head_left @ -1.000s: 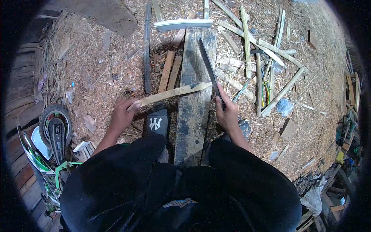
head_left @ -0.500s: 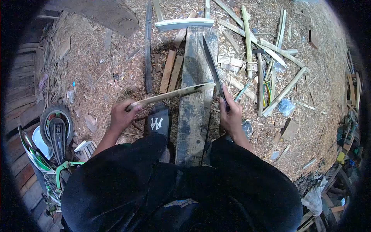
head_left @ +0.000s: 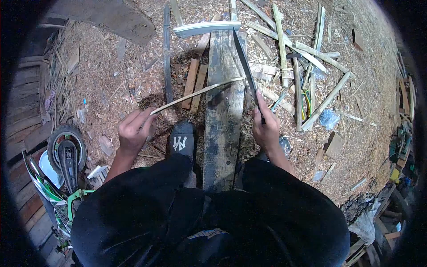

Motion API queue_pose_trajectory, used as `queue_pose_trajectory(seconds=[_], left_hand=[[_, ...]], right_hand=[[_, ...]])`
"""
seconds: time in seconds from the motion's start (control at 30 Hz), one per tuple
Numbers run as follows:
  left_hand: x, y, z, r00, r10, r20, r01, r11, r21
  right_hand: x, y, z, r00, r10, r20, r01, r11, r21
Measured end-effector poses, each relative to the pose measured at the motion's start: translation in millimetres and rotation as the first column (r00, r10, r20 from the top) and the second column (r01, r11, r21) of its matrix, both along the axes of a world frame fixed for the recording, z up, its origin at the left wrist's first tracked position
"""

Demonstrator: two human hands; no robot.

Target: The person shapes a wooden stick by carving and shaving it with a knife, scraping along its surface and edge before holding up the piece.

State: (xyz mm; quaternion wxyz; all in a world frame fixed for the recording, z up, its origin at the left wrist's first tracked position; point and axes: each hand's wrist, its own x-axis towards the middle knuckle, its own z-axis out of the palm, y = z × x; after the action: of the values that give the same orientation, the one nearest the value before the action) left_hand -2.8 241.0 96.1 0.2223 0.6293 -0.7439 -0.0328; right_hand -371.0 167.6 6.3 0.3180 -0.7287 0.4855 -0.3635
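My left hand is closed round the near end of a thin, slightly bent wooden strip. The strip slants up to the right, and its far end lies over the worn wooden bench plank between my legs. In my right hand is a machete, its handle mostly hidden by my fingers. The long dark blade points away from me, above the plank's right side, close to the strip's far tip. Whether blade and strip touch, I cannot tell.
Across the plank's far end lies a curved grey wood piece. Two short brown boards rest on the chip-covered ground to the left. Several split sticks lie crossed on the right. A green-and-white motorbike stands at lower left.
The strip has turned in my left hand and now shows a narrower edge. Its far end has moved farther up the plank. The machete blade stands slightly more upright.
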Motion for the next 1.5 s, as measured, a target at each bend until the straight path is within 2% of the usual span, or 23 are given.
queue_pose_trajectory(seconds=[0.07,0.13,0.17,0.2,0.27,0.3,0.33,0.4,0.47,0.53,0.57,0.67,0.7,0.73,0.83,0.97,1.03,1.07,1.13,1.27,1.3,1.5], left_hand=[[-2,0,2,1.000,-0.001,0.004,0.001,1.000,-0.007],[-4,-1,5,1.000,-0.005,0.009,0.006,1.000,-0.017],[-5,-1,6,1.000,-0.006,0.019,0.007,1.000,-0.023],[-5,-1,7,1.000,-0.007,0.029,0.008,1.000,-0.028],[-3,-2,3,1.000,-0.008,0.013,0.008,0.999,-0.044],[-4,-1,4,1.000,-0.007,-0.006,0.007,0.999,-0.054],[-4,0,5,1.000,-0.007,-0.006,0.007,0.999,-0.049],[-8,-1,8,0.998,-0.011,0.068,0.015,0.998,-0.055],[-5,0,5,0.999,-0.001,0.034,0.003,0.999,-0.047],[-5,-2,5,1.000,0.006,0.007,-0.005,0.999,-0.038],[-5,-2,5,1.000,-0.006,0.023,0.007,0.999,-0.049],[-6,-2,9,0.999,-0.017,0.035,0.018,0.999,-0.038],[-7,-1,10,1.000,-0.012,0.026,0.013,1.000,-0.028],[-9,0,12,1.000,-0.008,0.025,0.009,1.000,-0.026],[-12,-3,14,0.990,-0.072,0.123,0.082,0.994,-0.078],[-11,-3,17,0.987,-0.081,0.136,0.089,0.995,-0.054],[-13,-3,20,0.986,-0.088,0.141,0.097,0.994,-0.056],[-14,-2,22,0.983,-0.088,0.159,0.096,0.994,-0.044],[-13,-4,20,0.980,-0.090,0.177,0.099,0.994,-0.045],[-10,-3,15,0.984,-0.088,0.156,0.100,0.993,-0.069],[-10,-3,16,0.982,-0.100,0.163,0.114,0.991,-0.077],[-9,-6,14,0.973,-0.127,0.191,0.150,0.982,-0.115]], right_hand=[[2,0,0,1.000,-0.007,0.015,0.007,1.000,-0.025],[6,-2,-8,0.993,0.012,-0.116,-0.025,0.994,-0.107],[4,-4,-15,0.987,0.079,-0.140,-0.081,0.997,-0.013],[3,-5,-11,0.987,0.077,-0.139,-0.080,0.997,-0.015],[4,-6,-3,0.990,0.045,-0.137,-0.027,0.991,0.131],[7,-6,-2,0.998,-0.007,-0.059,0.007,1.000,0.009],[8,-4,-4,0.998,-0.007,-0.059,0.008,1.000,0.014],[7,-3,-7,0.996,-0.074,-0.055,0.065,0.986,-0.155],[5,-4,-6,0.994,-0.051,-0.094,0.036,0.988,-0.152],[3,-6,-5,0.973,0.066,-0.222,-0.036,0.990,0.135],[3,-6,-5,0.973,0.064,-0.220,-0.035,0.990,0.134],[6,-3,0,0.998,-0.034,-0.055,0.030,0.997,-0.074],[10,-3,-6,0.996,-0.090,-0.030,0.081,0.973,-0.217],[8,0,-12,0.996,-0.086,-0.032,0.077,0.974,-0.215],[-1,1,-15,0.949,0.023,-0.314,-0.017,1.000,0.021],[-2,-2,-14,0.974,0.027,-0.225,-0.024,1.000,0.016],[4,-3,-9,0.981,-0.073,-0.181,0.037,0.980,-0.193],[2,-2,-9,0.981,-0.071,-0.183,0.035,0.981,-0.191],[-1,-2,-10,0.943,0.046,-0.329,-0.042,0.999,0.021],[-6,-10,-7,0.962,-0.023,-0.273,0.025,1.000,0.006],[-4,-13,-12,0.982,-0.058,-0.178,0.025,0.982,-0.186],[-6,-4,-17,0.956,0.017,-0.292,-0.037,0.997,-0.062]])
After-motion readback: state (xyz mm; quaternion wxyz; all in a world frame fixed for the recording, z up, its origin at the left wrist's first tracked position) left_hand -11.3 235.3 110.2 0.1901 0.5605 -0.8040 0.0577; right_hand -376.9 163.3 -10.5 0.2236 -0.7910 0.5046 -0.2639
